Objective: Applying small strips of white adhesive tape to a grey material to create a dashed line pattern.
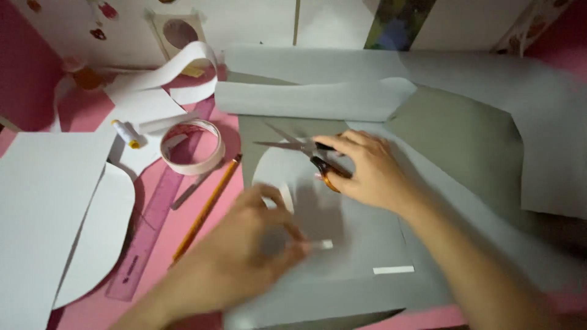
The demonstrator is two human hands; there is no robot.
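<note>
My right hand (367, 171) grips a pair of scissors (299, 148) with dark handles, blades pointing left and spread apart over a grey sheet of paper (361, 244). A rounded white paper piece (275, 171) lies under the blades. My left hand (251, 244), blurred, rests on the grey sheet just below the white piece, fingers pinched on its edge.
On the pink surface (183, 214) to the left lie a yellow pencil (208, 206), a pink ruler (150, 226), a roll of tape (191, 146), a small marker (127, 133) and white paper cut-outs (55, 208). Larger grey sheets (465, 134) spread to the right and back.
</note>
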